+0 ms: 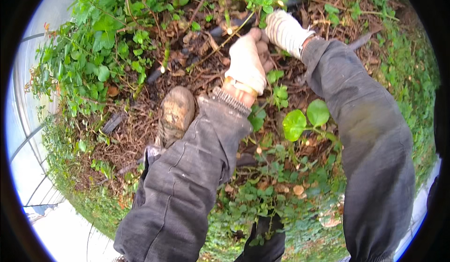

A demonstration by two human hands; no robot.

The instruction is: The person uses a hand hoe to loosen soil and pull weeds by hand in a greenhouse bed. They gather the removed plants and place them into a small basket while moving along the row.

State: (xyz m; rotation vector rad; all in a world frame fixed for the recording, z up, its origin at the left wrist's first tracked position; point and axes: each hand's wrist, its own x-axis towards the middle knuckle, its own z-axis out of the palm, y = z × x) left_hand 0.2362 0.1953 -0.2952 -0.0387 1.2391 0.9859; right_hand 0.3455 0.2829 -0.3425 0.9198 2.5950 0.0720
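My left hand (249, 58), in a pale glove with a dirty grey finger area, reaches down among plant stems at the upper middle. My right hand (286, 31), in a white striped knit glove, is bent close beside it on the right. The fingers of both hands meet low over the litter, and what lies between them is hidden. A leafy green shoot (262, 4) rises just above the hands. A thin yellow-green stem (228, 40) slants down to the left from there. Cut stubs (229, 30) with pale ends stand nearby.
A black pipe (217, 32) runs through the litter behind the stubs. My muddy shoe (177, 111) stands left of my left forearm. Dense leafy plants (105, 33) fill the upper left, and a round-leaved seedling (294, 125) grows between my arms. Translucent sheeting on curved ribs (30, 135) rises at the left.
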